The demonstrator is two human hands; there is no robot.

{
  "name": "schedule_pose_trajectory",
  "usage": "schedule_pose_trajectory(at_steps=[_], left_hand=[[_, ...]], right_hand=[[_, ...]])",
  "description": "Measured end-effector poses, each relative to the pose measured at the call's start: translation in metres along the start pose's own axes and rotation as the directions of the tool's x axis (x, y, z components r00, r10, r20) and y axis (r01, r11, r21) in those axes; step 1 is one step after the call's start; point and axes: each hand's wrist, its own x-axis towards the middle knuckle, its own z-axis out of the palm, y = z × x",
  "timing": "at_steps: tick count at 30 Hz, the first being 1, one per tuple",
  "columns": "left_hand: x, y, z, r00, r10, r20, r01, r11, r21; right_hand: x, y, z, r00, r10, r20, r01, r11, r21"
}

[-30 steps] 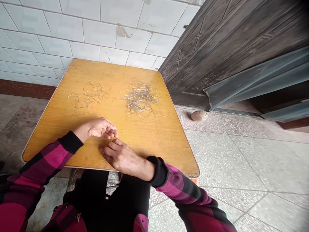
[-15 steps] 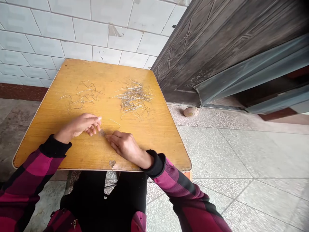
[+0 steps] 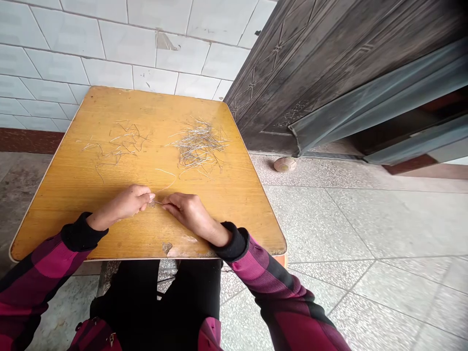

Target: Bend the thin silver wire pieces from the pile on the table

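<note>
Between my hands, low over the front half of the wooden table (image 3: pixel 212 214), stretches a thin piece of wire (image 3: pixel 158 202). My left hand (image 3: pixel 132 201) is closed, pinching one end between thumb and fingers. The other end sits in the fingertips of my right hand (image 3: pixel 190 210), also closed. Just beyond my fingers lies a single curved wire (image 3: pixel 173 176). A dense pile of wires (image 3: pixel 202 142) rests at the back right of the tabletop. Several bent wires (image 3: pixel 126 139) are spread loosely at the back left.
A white tiled wall (image 3: pixel 119 44) stands behind the table. To the right is a dark carved door (image 3: pixel 278 92) with a grey-green curtain (image 3: pixel 351 97) hanging beside it. A worn ball (image 3: pixel 285 165) lies on the speckled floor. The tabletop's front edge has a chipped patch (image 3: pixel 167 247).
My left hand's fingers, spread before, have closed on the wire. The curved wire beyond my hands now shows more of its length. The whole view has shifted slightly.
</note>
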Motion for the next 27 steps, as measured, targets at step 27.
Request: schedule_pose_trajectory(at_steps=[27], left_hand=[[-0.006,-0.008,0.009,0.998,-0.059,-0.018,0.06,0.998,0.015]], right_hand=[[0.009,0.046,-0.049,0.91,0.316,0.27,-0.408,0.798,0.443]])
